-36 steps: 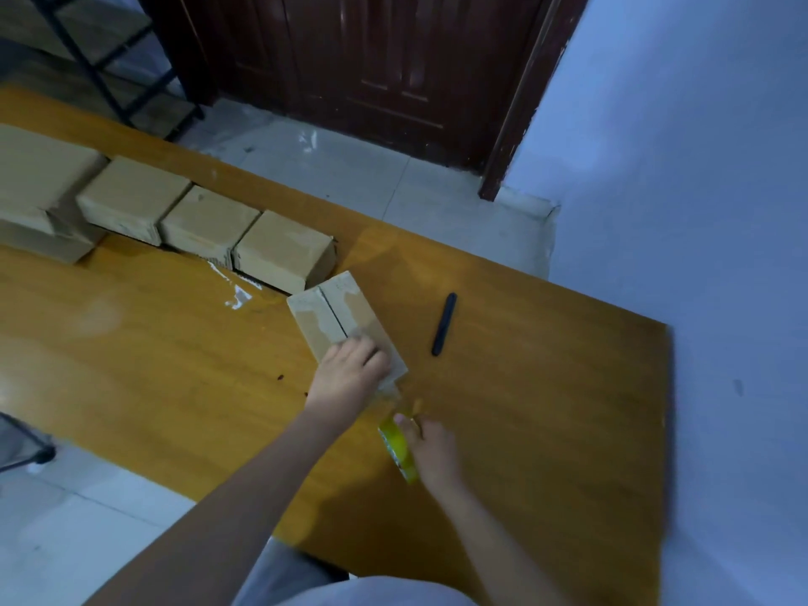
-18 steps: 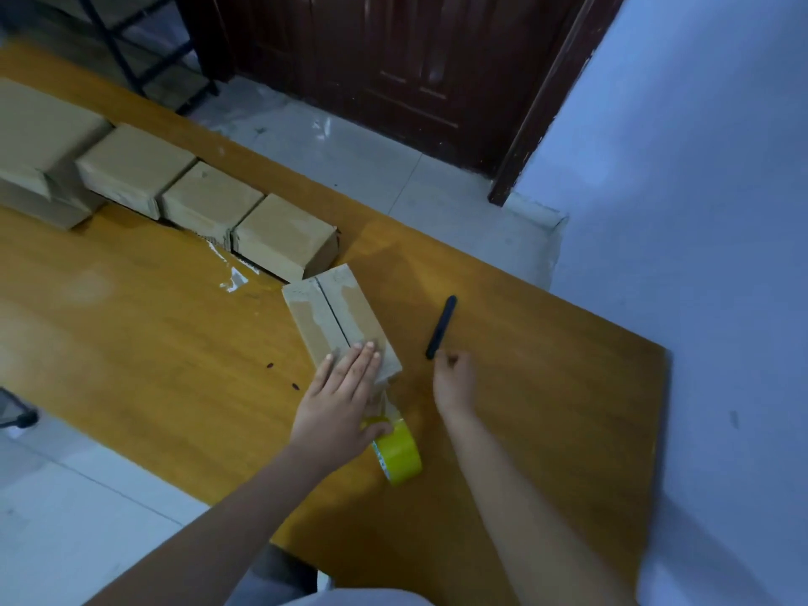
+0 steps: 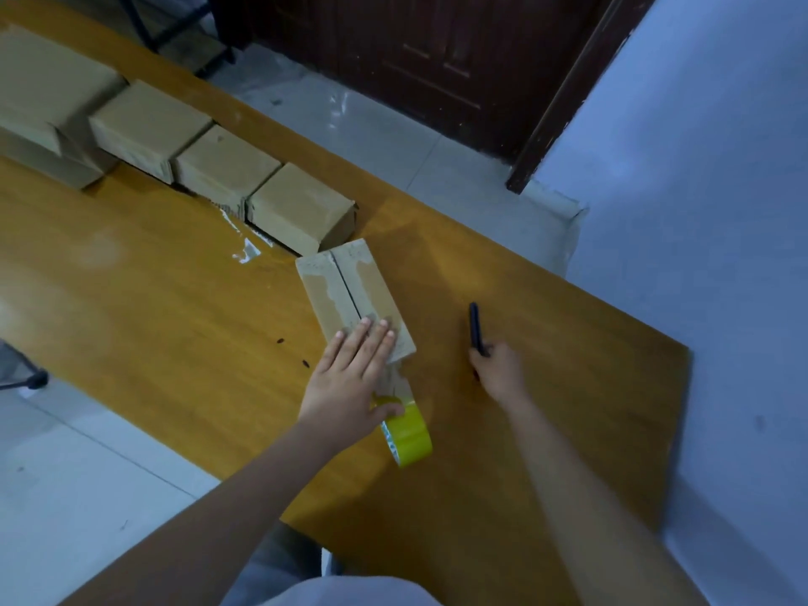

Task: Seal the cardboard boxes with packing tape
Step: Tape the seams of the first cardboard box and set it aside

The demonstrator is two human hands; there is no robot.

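A small cardboard box [image 3: 345, 286] lies on the wooden table [image 3: 153, 325], its two top flaps meeting in a centre seam. My left hand [image 3: 354, 373] presses flat on the box's near end, fingers straight, thumb touching the yellow tape roll [image 3: 409, 433]. A strip of clear tape runs from the roll up onto the box's near edge. To the right, my right hand [image 3: 500, 371] curls its fingers round the near end of a black cutter [image 3: 475, 323] that lies on the table.
Several other cardboard boxes [image 3: 297, 207] stand in a row along the table's far edge, reaching to the left. Scraps of clear tape [image 3: 247, 251] lie near them. A dark door [image 3: 437, 59] and a blue wall [image 3: 699, 212] are beyond.
My right hand let go of the tape roll and moved right to the black cutter, now gripping its end. My left hand flattened on the box. The roll now rests on the table.
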